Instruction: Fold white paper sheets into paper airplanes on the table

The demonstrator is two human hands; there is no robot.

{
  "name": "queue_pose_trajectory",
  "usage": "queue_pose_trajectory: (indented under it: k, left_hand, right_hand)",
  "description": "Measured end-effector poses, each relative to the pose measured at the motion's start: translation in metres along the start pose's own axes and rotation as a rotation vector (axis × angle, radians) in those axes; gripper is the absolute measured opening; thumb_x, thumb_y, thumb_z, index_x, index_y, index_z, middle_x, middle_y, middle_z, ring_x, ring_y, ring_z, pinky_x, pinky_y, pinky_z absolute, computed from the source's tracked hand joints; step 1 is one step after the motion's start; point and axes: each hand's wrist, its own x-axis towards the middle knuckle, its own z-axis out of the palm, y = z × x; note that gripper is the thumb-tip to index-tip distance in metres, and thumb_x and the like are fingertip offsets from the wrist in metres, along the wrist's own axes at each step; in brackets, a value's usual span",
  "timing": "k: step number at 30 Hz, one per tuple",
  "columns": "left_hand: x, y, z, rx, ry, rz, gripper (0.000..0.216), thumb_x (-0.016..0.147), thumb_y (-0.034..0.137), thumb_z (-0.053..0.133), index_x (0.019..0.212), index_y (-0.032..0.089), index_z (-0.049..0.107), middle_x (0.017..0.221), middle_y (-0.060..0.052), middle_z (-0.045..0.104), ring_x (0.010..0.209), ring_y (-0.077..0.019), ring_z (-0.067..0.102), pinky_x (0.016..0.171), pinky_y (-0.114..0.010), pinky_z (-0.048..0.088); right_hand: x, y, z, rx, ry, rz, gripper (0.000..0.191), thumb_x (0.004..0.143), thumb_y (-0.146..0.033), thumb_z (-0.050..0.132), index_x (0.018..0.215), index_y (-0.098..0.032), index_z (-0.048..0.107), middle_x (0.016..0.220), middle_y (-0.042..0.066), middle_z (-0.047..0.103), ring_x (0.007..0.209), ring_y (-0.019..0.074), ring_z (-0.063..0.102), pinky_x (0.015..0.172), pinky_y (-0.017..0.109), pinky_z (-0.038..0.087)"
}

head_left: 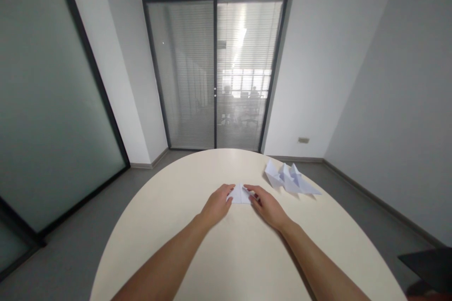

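Observation:
A small piece of folded white paper point(240, 194) lies on the round table, with a crease running down its middle. At its left edge, my left hand point(219, 201) pinches the paper between thumb and fingers. My right hand point(265, 202) is curled around the right edge, its fingertips on the paper; part of that side is hidden under the fingers. Just beyond my right hand stand several folded paper boats point(290, 179), set close together in a row.
The pale round table point(231, 254) has a curved edge on both sides. Behind it are a glass door with blinds point(215, 75) and white walls. A frosted glass panel point(52, 94) is at left. Some dark object point(432, 265) shows at lower right.

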Motion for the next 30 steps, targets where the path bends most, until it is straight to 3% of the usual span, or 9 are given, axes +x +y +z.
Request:
queue_pose_trajectory:
  k: [6,13,22,27,30]
  left_hand:
    - [0.0,0.003,-0.002,0.078,-0.047,0.037,0.036,0.089,0.007,0.05,0.114,0.021,0.071,0.132,-0.007,0.06,0.12,-0.0201,0.057,0.109,-0.034,0.044]
    - [-0.002,0.0,0.0,0.128,-0.134,0.102,0.038,0.091,0.008,0.05,0.117,0.026,0.071,0.126,-0.002,0.068,0.116,-0.0196,0.059,0.105,-0.037,0.046]
    - [-0.004,0.007,-0.008,0.175,-0.161,0.198,0.024,0.095,0.026,0.056,0.116,0.025,0.069,0.111,-0.005,0.068,0.107,-0.021,0.059,0.097,-0.035,0.048]
    - [-0.003,0.011,-0.01,0.17,-0.182,0.234,0.019,0.095,0.026,0.057,0.11,0.021,0.066,0.128,-0.008,0.062,0.12,-0.0225,0.054,0.105,-0.038,0.043]
    - [-0.002,0.013,-0.01,0.157,-0.21,0.223,0.021,0.094,0.026,0.056,0.114,0.021,0.062,0.125,-0.007,0.064,0.118,-0.0222,0.056,0.104,-0.038,0.044]
  right_hand:
    - [0.0,0.001,0.003,-0.09,-0.037,-0.064,0.037,0.089,-0.013,0.047,0.114,-0.025,0.072,0.13,0.009,0.061,0.113,0.0223,0.062,0.1,0.039,0.048]
    - [-0.001,-0.007,0.001,-0.16,-0.088,-0.128,0.037,0.09,-0.018,0.052,0.12,-0.026,0.072,0.122,0.009,0.069,0.112,0.025,0.062,0.101,0.042,0.047]
    - [-0.001,-0.015,-0.004,-0.163,-0.136,-0.162,0.033,0.089,-0.019,0.054,0.115,-0.027,0.073,0.125,0.008,0.069,0.114,0.0257,0.06,0.1,0.043,0.046]
    - [-0.002,-0.014,-0.001,-0.105,-0.121,-0.125,0.025,0.084,-0.016,0.056,0.106,-0.021,0.068,0.123,0.01,0.068,0.116,0.0247,0.059,0.099,0.04,0.047]
    - [-0.003,-0.015,0.0,-0.087,-0.116,-0.115,0.022,0.083,-0.015,0.055,0.102,-0.021,0.064,0.117,0.009,0.069,0.117,0.0249,0.059,0.098,0.04,0.047]
